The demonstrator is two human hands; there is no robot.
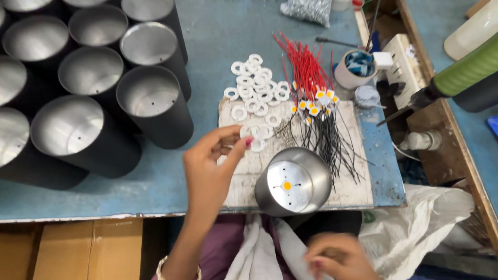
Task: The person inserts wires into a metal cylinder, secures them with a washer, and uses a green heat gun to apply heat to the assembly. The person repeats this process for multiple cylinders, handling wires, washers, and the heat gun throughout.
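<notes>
The left hand reaches to mid-frame, thumb and fingers pinching a white ring from the pile of rings above; the right hand, loosely curled, rests on a white cloth at the bottom. A metal can lies on its side just right of the left hand, near the table's front edge, with black cans crowding the upper left.

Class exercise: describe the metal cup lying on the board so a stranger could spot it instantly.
Find the blue table, then the pale board at its near edge. The metal cup lies there on its side, unlike the upright black cylinders, with a yellow dot on its base.
</notes>
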